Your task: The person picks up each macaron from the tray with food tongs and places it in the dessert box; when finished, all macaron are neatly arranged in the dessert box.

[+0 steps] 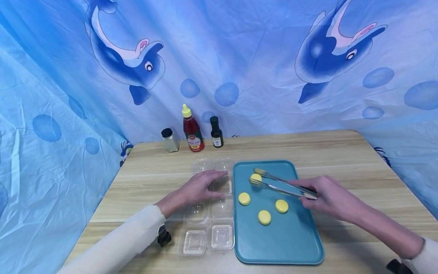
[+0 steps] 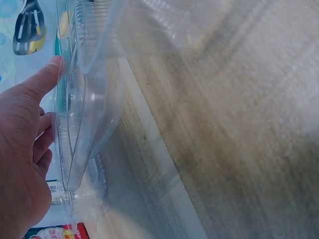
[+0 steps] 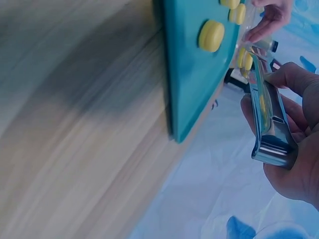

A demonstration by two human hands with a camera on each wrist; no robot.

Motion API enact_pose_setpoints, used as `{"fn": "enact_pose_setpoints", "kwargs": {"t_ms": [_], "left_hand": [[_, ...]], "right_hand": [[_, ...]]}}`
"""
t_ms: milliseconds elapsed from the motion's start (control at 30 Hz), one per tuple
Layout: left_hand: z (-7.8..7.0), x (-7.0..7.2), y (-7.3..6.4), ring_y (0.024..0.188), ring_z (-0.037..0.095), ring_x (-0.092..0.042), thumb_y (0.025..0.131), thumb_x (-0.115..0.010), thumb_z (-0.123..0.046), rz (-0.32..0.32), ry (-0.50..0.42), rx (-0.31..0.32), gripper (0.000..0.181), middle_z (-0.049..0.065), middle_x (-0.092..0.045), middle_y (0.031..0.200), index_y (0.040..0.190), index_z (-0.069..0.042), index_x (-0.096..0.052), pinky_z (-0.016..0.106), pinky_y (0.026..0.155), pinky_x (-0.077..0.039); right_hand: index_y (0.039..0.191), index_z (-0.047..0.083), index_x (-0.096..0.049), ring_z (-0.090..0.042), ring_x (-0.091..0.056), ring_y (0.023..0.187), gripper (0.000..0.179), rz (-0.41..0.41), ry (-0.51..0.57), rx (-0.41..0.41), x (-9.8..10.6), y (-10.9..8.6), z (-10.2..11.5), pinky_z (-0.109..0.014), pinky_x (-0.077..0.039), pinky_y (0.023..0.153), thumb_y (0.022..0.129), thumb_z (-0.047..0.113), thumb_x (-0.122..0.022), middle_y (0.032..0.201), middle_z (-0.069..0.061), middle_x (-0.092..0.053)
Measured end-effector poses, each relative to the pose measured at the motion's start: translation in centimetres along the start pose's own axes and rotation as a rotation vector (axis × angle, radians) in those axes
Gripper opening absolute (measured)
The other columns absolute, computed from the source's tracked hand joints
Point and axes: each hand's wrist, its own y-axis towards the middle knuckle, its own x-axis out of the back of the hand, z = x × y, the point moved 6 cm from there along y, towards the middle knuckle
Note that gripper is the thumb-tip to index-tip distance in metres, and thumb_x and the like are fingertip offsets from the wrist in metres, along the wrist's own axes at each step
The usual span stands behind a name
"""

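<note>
My right hand (image 1: 325, 198) grips metal tongs (image 1: 278, 190) near their closed end, over a teal tray (image 1: 287, 243). The tongs' spread tips stand on either side of a yellow macaron (image 1: 256, 178) at the tray's far left. Several more yellow macarons, one nearest the front (image 1: 264, 217), lie on the tray. My left hand (image 1: 200, 188) is over the clear plastic containers (image 1: 222, 236) left of the tray, thumb and fingers spread apart. In the left wrist view its thumb (image 2: 47, 77) lies along a clear container wall (image 2: 89, 109), the other fingers partly hidden.
At the back left stand a black-capped shaker (image 1: 171, 140), a red sauce bottle (image 1: 194, 133) with a yellow cap, and a small dark bottle (image 1: 216, 133). A blue dolphin-print curtain (image 1: 260, 57) hangs behind the wooden table (image 1: 342, 160).
</note>
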Motion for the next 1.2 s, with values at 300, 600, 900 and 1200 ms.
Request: {"fn": "enact_pose_setpoints", "kwargs": {"t_ms": [300, 600, 900, 1200], "left_hand": [[0.1, 0.2, 0.0, 0.150, 0.033, -0.045, 0.091, -0.085, -0.042, -0.009, -0.009, -0.027, 0.082, 0.004, -0.052, 0.160, 0.159, -0.013, -0.050, 0.053, 0.125, -0.034], [0.2, 0.2, 0.0, 0.150, 0.030, -0.045, 0.090, -0.085, -0.044, -0.013, -0.005, -0.019, 0.085, 0.004, -0.051, 0.161, 0.161, -0.016, -0.047, 0.052, 0.124, -0.034], [0.4, 0.1, 0.1, 0.147, 0.029, -0.048, 0.086, -0.089, -0.045, -0.015, -0.019, 0.008, 0.094, 0.007, -0.055, 0.157, 0.162, -0.013, -0.044, 0.051, 0.123, -0.037], [0.4, 0.1, 0.2, 0.147, 0.027, -0.049, 0.085, -0.089, -0.046, -0.007, -0.032, 0.027, 0.095, 0.006, -0.055, 0.157, 0.162, -0.014, -0.044, 0.050, 0.122, -0.038]], "right_hand": [[0.142, 0.009, -0.069, -0.002, -0.036, 0.046, 0.053, 0.046, 0.019, 0.075, -1.4, 2.8, 2.4, -0.021, -0.034, 0.042, 0.090, -0.001, -0.076, 0.058, 0.014, -0.038], [0.141, 0.007, -0.069, 0.000, -0.033, 0.043, 0.053, 0.076, 0.078, 0.172, -3.3, 5.3, 3.5, -0.020, -0.031, 0.041, 0.090, -0.004, -0.072, 0.054, 0.016, -0.035], [0.140, 0.008, -0.070, -0.004, -0.038, 0.044, 0.052, 0.109, 0.073, 0.148, -4.6, 6.7, 3.7, -0.020, -0.033, 0.044, 0.090, -0.004, -0.072, 0.057, 0.010, -0.043], [0.139, 0.007, -0.070, -0.004, -0.037, 0.041, 0.051, 0.130, 0.088, 0.125, -5.4, 7.3, 3.9, -0.019, -0.032, 0.043, 0.090, -0.004, -0.073, 0.054, 0.008, -0.042]]}}
